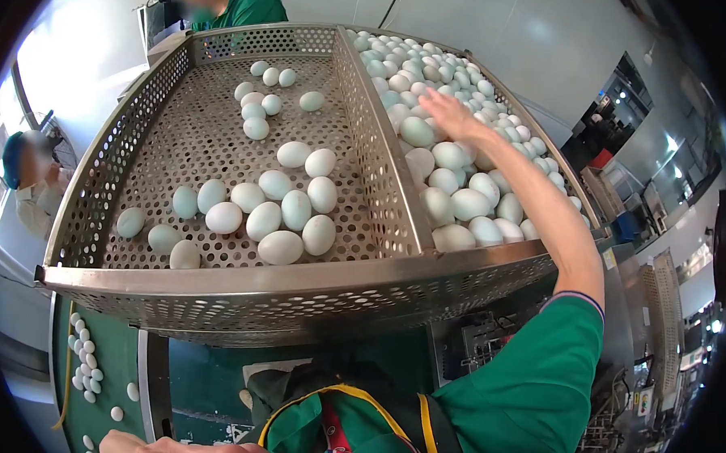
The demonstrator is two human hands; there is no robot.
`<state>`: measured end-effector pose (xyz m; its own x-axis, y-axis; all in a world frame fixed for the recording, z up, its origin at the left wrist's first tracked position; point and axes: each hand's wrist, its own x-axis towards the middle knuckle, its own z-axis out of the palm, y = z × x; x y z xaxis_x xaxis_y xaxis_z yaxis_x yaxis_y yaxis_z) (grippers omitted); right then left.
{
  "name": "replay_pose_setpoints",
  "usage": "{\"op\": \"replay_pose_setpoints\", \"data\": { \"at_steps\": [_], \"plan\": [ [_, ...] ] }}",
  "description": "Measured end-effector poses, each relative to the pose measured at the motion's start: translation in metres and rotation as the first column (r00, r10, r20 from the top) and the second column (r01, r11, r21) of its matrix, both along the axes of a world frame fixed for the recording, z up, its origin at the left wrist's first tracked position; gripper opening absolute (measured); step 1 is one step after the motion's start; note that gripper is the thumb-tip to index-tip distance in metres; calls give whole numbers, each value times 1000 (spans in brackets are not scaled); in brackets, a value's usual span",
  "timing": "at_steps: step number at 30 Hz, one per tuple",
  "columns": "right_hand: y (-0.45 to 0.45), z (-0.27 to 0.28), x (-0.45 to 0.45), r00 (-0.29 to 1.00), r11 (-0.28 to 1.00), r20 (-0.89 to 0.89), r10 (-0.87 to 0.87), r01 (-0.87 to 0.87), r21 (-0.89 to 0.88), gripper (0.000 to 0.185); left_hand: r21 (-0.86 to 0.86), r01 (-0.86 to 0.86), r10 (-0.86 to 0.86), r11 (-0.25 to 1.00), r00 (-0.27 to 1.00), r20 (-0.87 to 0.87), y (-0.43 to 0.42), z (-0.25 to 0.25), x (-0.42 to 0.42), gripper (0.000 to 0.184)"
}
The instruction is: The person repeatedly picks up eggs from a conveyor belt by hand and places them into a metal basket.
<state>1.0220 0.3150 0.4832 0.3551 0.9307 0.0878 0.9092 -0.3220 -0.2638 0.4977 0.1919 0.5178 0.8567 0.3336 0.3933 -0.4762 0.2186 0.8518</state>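
My right hand point(450, 117) reaches over the right compartment, fingers stretched out and slightly blurred, at the pile of pale blue-green and white eggs point(469, 204). Whether it touches any of them I cannot tell; no egg shows in its grasp. A perforated metal divider point(373, 138) separates this heap from the left compartment, where loose eggs point(263, 221) lie scattered on the holed floor. Only part of my left hand point(147, 447) shows, low at the bottom edge of the view, near the green surface; its fingers are mostly hidden.
The metal tray's front rim point(239, 280) stands before me at waist height. Below left, more eggs point(87, 352) lie on a green belt-like surface point(108, 317). A person in green point(255, 5) is behind the tray; another person point(36, 188) is at far left.
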Motion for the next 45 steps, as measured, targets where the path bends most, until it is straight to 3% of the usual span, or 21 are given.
{"op": "replay_pose_setpoints", "data": {
  "at_steps": [4, 10, 14, 15, 16, 19, 21, 23, 24, 25, 27, 30, 32, 36, 38, 39, 40, 41, 42, 44, 45],
  "plan": [
    [-15, -18, -85, 965, 997, 256, -50, 64, -47, 62, 49, 167, -171, 985, 982, 76, 23, -6, -19, 33],
    [8, -17, -72, 991, 987, 126, -42, 61, -146, 62, 142, 15, -37, 990, 987, 156, 13, -4, -61, 38],
    [-15, 26, -60, 992, 943, 51, 112, -90, -319, 65, 80, 114, -127, 990, 975, 181, 23, -16, -105, 34],
    [-26, 44, -76, 985, 970, 162, 59, -17, -244, 61, 98, 123, -140, 988, 972, 187, 27, -19, -119, 31],
    [-41, 55, -99, 1000, 990, 13, 13, -15, 138, 57, 109, 107, -127, 988, 973, 192, 29, -22, -135, 29],
    [-98, 94, -272, 994, 793, 13, 111, -96, 601, 50, 146, 29, -68, 989, 960, 271, 32, -39, -185, 22],
    [-130, 70, -360, 844, 634, 107, 526, -472, 613, 47, 261, -175, 63, 949, 920, 387, 31, -55, -220, 14],
    [-137, 29, -426, 187, 126, 109, 976, -900, 417, 44, 289, -399, 246, 870, 860, 447, 17, -72, -257, 11],
    [-129, 0, -460, -100, -74, -54, 994, -930, 359, 42, 279, -486, 318, 828, 818, 480, 12, -80, -274, 10],
    [-98, -31, -516, 46, 146, -194, 980, -829, 540, 33, 266, -527, 370, 807, 803, 467, 6, -87, -294, 12],
    [-55, -102, -580, 354, 694, -639, 683, -587, 417, 30, 250, -458, 338, 853, 850, 404, -3, -107, -318, 24],
    [8, -208, -642, 222, 401, -536, 815, -883, 243, 31, 159, -573, 478, 804, 782, 401, -22, -129, -343, 26],
    [28, -252, -676, 186, 322, -633, 752, -941, 107, 31, 88, -727, 637, 681, 647, 418, -15, -126, -360, 16],
    [51, -329, -764, 194, 215, -632, 750, -976, -45, 32, 70, -797, 676, 600, 551, 488, -5, -163, -396, 34],
    [56, -378, -812, 96, 146, -462, 882, -987, 74, 31, -156, -971, 982, 179, 185, -27, -6, -197, -418, 26],
    [60, -400, -835, 107, 126, -425, 899, -992, 17, 33, -167, -983, 953, -74, -20, -303, -3, -222, -431, 22],
    [61, -427, -857, 115, 123, -358, 926, -992, -2, 36, -30, -905, 733, -424, -323, -598, 10, -259, -452, 23],
    [61, -435, -877, 130, 113, -379, 916, -991, -67, 37, 140, -803, 557, -580, -516, -650, 17, -310, -476, 22],
    [58, -440, -893, 150, 104, -397, 905, -985, -134, 37, 102, -683, 424, -724, -556, -715, 21, -358, -501, 22],
    [51, -447, -916, 5, -83, -402, 916, -976, -203, 38, 583, -533, 187, -613, -815, -549, 34, -431, -545, 28],
    [43, -459, -920, -112, -174, -300, 947, -966, -190, 35, 650, -511, 98, -562, -822, -561, 49, -446, -557, 33]
  ]
}}
